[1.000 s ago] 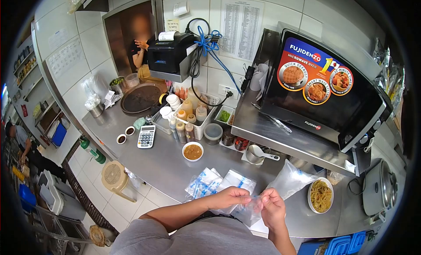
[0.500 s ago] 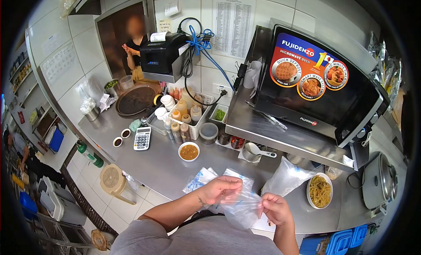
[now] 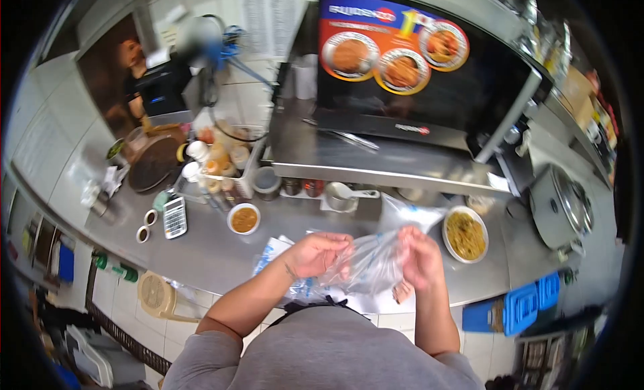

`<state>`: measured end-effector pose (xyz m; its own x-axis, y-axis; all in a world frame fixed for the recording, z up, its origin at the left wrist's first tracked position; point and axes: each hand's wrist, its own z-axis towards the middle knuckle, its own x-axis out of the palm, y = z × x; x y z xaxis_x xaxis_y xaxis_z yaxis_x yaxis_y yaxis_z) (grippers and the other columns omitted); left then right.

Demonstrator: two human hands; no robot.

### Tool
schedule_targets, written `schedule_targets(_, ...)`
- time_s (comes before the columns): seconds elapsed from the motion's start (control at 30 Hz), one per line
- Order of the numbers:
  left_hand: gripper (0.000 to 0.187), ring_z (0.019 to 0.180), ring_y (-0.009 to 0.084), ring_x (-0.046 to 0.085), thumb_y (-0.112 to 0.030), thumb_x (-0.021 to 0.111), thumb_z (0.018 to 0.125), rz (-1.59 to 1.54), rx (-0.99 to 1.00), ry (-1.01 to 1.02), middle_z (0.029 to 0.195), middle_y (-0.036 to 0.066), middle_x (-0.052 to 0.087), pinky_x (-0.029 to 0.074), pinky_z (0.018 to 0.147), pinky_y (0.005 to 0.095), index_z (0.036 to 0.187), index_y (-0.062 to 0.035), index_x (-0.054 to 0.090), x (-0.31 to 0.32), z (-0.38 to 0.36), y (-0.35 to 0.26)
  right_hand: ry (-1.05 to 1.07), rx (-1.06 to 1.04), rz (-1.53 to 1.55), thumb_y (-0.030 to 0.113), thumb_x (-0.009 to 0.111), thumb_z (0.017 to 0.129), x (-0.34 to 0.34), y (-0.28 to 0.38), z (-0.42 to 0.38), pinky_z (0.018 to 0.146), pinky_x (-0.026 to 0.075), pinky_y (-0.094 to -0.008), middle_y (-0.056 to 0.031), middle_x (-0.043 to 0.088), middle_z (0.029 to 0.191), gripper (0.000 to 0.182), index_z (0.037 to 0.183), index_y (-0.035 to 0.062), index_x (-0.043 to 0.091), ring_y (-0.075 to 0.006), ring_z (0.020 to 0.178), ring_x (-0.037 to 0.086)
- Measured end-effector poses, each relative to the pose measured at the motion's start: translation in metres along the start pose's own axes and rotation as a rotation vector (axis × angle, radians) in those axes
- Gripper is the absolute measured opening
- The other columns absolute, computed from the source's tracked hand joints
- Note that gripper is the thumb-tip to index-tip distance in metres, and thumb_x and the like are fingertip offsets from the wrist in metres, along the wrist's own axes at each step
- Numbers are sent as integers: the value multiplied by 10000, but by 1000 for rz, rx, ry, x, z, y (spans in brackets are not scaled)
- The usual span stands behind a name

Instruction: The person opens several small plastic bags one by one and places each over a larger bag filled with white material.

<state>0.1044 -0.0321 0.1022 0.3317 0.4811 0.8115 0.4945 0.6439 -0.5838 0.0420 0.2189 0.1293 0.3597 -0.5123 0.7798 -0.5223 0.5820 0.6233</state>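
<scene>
Stretched between my two hands is a clear plastic bag point(image 3: 372, 259) with faint blue print. My left hand point(image 3: 318, 253) pinches its left edge, and my right hand point(image 3: 421, 257) grips the upper right side. Beneath and left of it, more printed plastic bags point(image 3: 270, 253) lie on the steel counter. Just behind my right hand stands another translucent bag point(image 3: 409, 214). A white bowl of noodles point(image 3: 466, 234) is to the right of it, and a bowl of brown soup point(image 3: 243, 219) sits further left.
A microwave point(image 3: 429, 75) stands on a raised steel shelf point(image 3: 389, 163). Left on the counter point(image 3: 201, 256) are a calculator point(image 3: 175, 217), sauce cups and a basket of bottles. A rice cooker point(image 3: 560, 202) is at the right. Another person point(image 3: 134, 75) stands behind the printer.
The view has swung to the right and blurred. My right hand has risen with the bag, which is now spread wider between both hands.
</scene>
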Motion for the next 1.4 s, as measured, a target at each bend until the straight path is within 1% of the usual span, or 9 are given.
schedule_targets(0.27, 148, 793, 158, 628, -156, 606, 885, -114, 7, -157, 866, 41, 645, 518, 759, 311, 975, -38, 612, 6, 131, -22, -558, -155, 5, 117, 560, 894, -14, 68, 25, 638, 532, -267, -36, 637, 783, 121, 917, 17, 624, -132, 692, 617)
schedule_targets(0.4, 177, 650, 176, 647, -96, 472, 897, -178, -28, -199, 730, 59, 654, 558, 653, 311, 878, -11, 625, -102, 167, 32, -321, -307, -140, 227, 462, 967, -121, -9, 49, 708, 555, -326, -69, 663, 925, 253, 1063, 29, 588, -182, 789, 652)
schedule_targets(0.47, 193, 691, 203, 665, -24, 433, 855, -134, -92, -404, 781, 94, 656, 578, 677, 349, 900, 15, 616, -143, 159, 79, -387, 191, 78, 241, 486, 964, -219, -23, 58, 747, 553, -377, -92, 654, 1005, 292, 1136, 14, 550, -220, 825, 648)
schedule_targets(0.73, 174, 553, 207, 634, -64, 507, 851, 892, 87, -710, 685, 108, 630, 540, 460, 344, 972, 2, 613, -126, 156, 77, -868, -531, -1296, 181, 615, 820, -210, -61, 56, 485, 448, -350, -147, 634, 666, 253, 810, -72, 622, -224, 553, 600)
schedule_targets(0.8, 222, 579, 235, 654, -74, 496, 859, 1076, 66, -659, 708, 139, 652, 539, 485, 360, 1028, 3, 619, -120, 158, 67, -827, -151, -1051, 170, 656, 796, -186, -48, 57, 669, 493, -356, -157, 682, 843, 319, 995, -78, 630, -245, 755, 643)
schedule_targets(0.97, 237, 664, 339, 679, -91, 511, 838, 1212, -84, -706, 838, 247, 674, 533, 614, 410, 995, 3, 662, -123, 170, 62, -825, 55, -906, 125, 642, 793, -165, -44, 60, 443, 428, -286, -83, 642, 709, 297, 1017, -67, 612, -142, 554, 583)
schedule_targets(1.13, 107, 786, 310, 663, -110, 591, 821, 1629, 51, -696, 810, 150, 676, 510, 693, 425, 876, -46, 656, -160, 124, 117, -798, -152, -752, 156, 630, 869, -184, -62, 30, 501, 459, -272, -78, 634, 749, 194, 910, -31, 602, -127, 598, 584)
schedule_targets(1.27, 120, 871, 323, 608, -145, 672, 805, 1400, 224, -463, 892, 100, 641, 480, 796, 404, 879, -70, 615, -135, 54, 122, -721, -372, -1421, 198, 680, 855, -186, -94, -37, 613, 477, -316, -126, 620, 741, 217, 894, -3, 607, -227, 640, 587)
schedule_targets(1.4, 254, 1074, 325, 521, -175, 705, 763, 1654, 211, -380, 1027, 130, 595, 412, 941, 414, 974, -69, 613, -132, 48, 130, -298, -381, -2037, 168, 742, 720, -143, -129, -39, 910, 401, -453, -175, 592, 1083, 307, 960, 14, 631, -334, 1041, 529)
